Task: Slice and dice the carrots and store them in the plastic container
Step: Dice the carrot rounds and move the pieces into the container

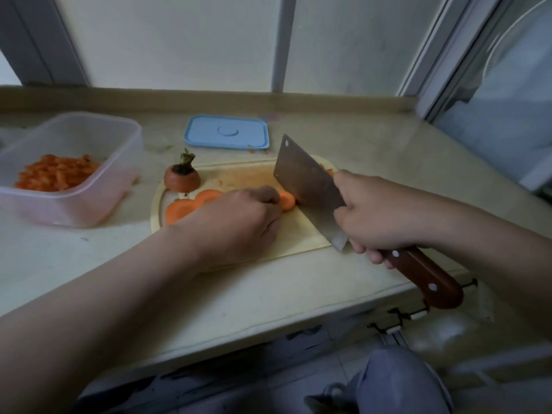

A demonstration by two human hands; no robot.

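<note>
Head view: right hand (pixel 379 213) wrapped round the wooden handle of a cleaver (pixel 307 180), edge down on the cutting board (pixel 301 234) against a carrot piece (pixel 287 200). Left hand (pixel 239 216) curled over that piece, pinning it just beside the blade. Round slices (pixel 179 209) left of it, carrot top (pixel 181 177) at the board's far corner. Further left on the surface (pixel 388 150), plastic container (pixel 89 204) part-filled with diced carrot (pixel 56 173); blue lid (pixel 227 132) off, behind the board. Probably past halfway: slices to dice and transfer, lid to fit.

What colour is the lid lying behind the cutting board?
Light blue; the lid shows clearly in the head view.
</note>
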